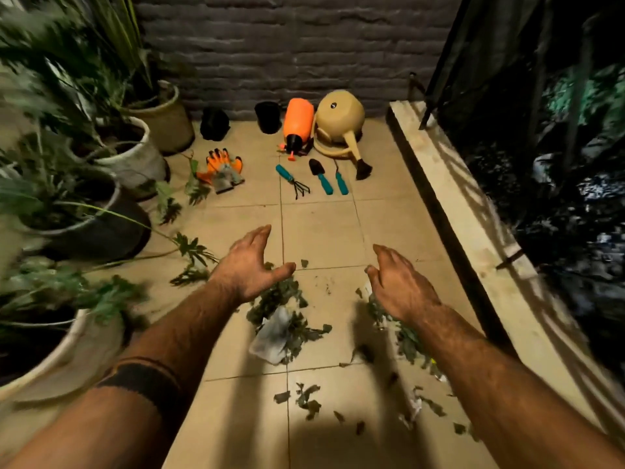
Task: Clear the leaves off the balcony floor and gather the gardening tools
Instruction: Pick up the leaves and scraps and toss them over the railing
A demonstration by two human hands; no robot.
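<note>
Green leaves lie scattered on the beige tiled balcony floor, mixed with a crumpled white plastic scrap. My left hand hovers open above the left clump, fingers straight. My right hand is open over another leaf clump to the right. Neither hand holds anything. At the far end lie a teal-handled hand rake, a trowel, a third teal-handled tool, orange gloves, an orange sprayer and a tan watering can.
Potted plants line the left side, their fronds drooping over the tiles. A low ledge with a railing bounds the right. A grey brick wall closes the far end, with a small black pot and a dark object at its foot.
</note>
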